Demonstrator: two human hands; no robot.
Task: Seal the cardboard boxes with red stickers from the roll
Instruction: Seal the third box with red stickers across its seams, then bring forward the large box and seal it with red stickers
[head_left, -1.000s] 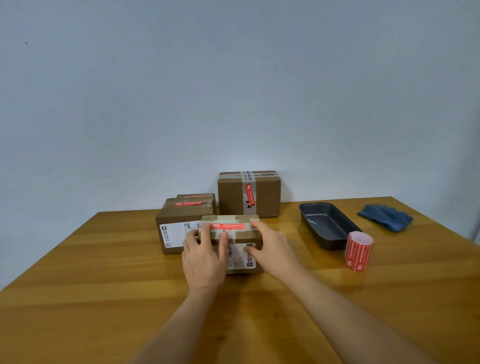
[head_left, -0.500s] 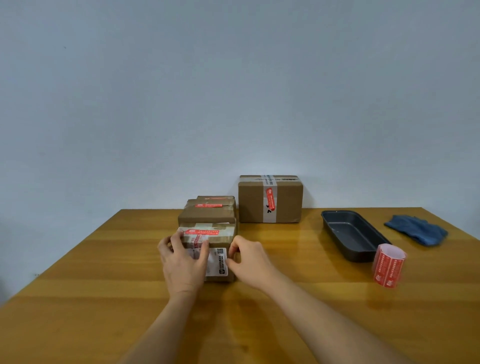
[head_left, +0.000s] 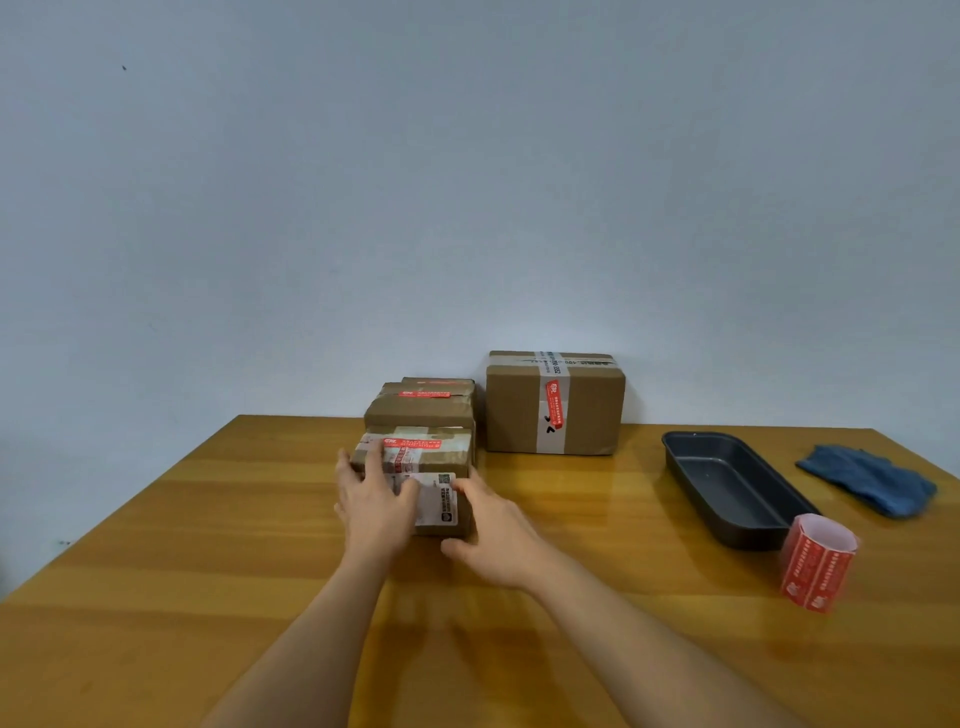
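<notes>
A small cardboard box (head_left: 439, 457) with a red sticker on top and a white label on its front stands at the table's middle. My left hand (head_left: 375, 506) lies flat against its front left, fingers straight over the top edge. My right hand (head_left: 493, 530) touches its right front corner with relaxed fingers. Directly behind it stand two more stickered boxes (head_left: 423, 408). A larger box (head_left: 555, 402) with a red sticker on its front stands at the wall. The red sticker roll (head_left: 816, 564) stands upright at the right, away from both hands.
A dark metal loaf pan (head_left: 727, 486) lies right of the boxes, just behind the roll. A blue cloth (head_left: 870, 480) lies at the far right. The wooden table (head_left: 208, 571) ends at a pale wall behind the boxes.
The small box has been slid to the left, in line in front of the other small boxes. Both hands moved with it, and the right hand has shifted from its top to its right corner.
</notes>
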